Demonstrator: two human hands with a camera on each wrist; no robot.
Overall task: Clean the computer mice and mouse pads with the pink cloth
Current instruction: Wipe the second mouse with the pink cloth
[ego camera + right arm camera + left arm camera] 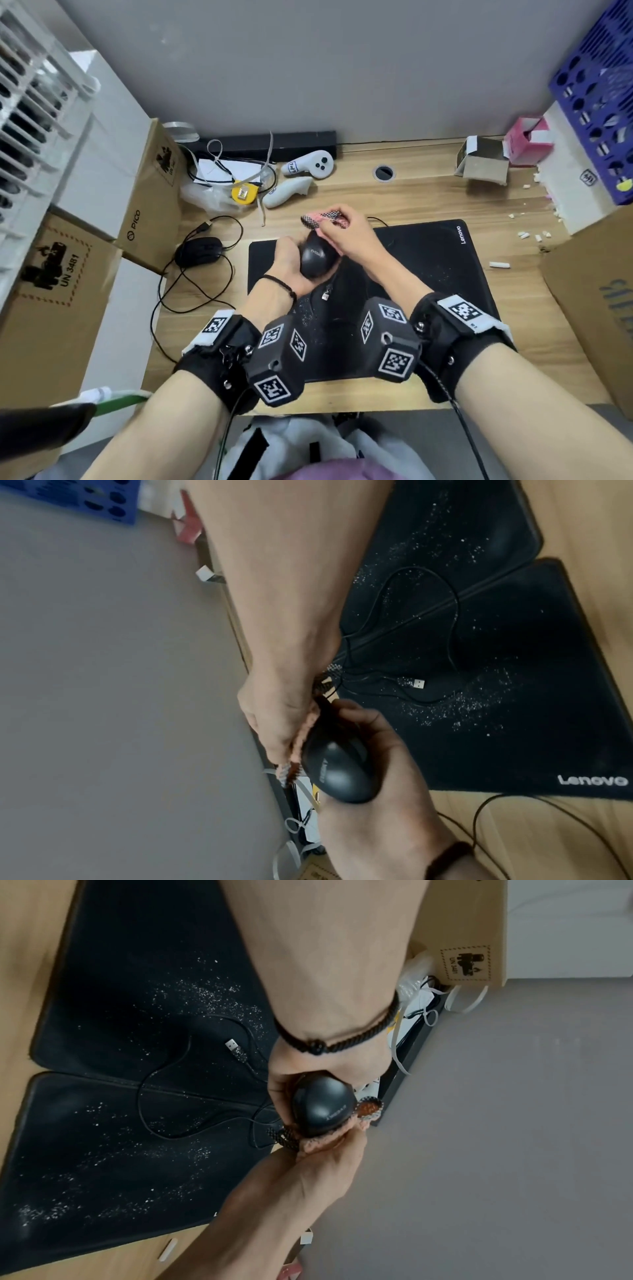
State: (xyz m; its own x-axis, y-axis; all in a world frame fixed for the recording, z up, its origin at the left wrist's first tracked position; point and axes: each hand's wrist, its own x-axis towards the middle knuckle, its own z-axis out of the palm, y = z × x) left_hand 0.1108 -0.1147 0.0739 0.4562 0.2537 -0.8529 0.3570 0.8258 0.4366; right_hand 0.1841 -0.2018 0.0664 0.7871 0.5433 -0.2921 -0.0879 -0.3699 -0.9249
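Above the middle of the counter (428,202), the left hand (291,260) cradles a black wired mouse (317,253), fingers curled round its body, lifted clear of the mouse pads. The right hand (346,233) pinches the pink cloth (322,219) against the mouse's front end, so the wiping of this mouse looks to be under way. Its cable (164,1096) trails down onto the pads, the USB plug (236,1049) lying loose on them.

Most of the job seems left. The Lenovo mouse pad (445,260) and a second black mouse pad (137,961) touching it are both speckled with white crumbs, plainly unwiped. A second black mouse (198,251) sits untouched near the left edge of the counter, beside the PICO cardboard box (150,192).

Toward the far edge lie two white controllers (301,178), a yellow tape measure (243,193) and a tangle of cords. An open small carton (483,161) and a pink box (527,140) stand at the far right corner, with white foam bits scattered close by. The loose cable across the pads would likely snag the cloth.
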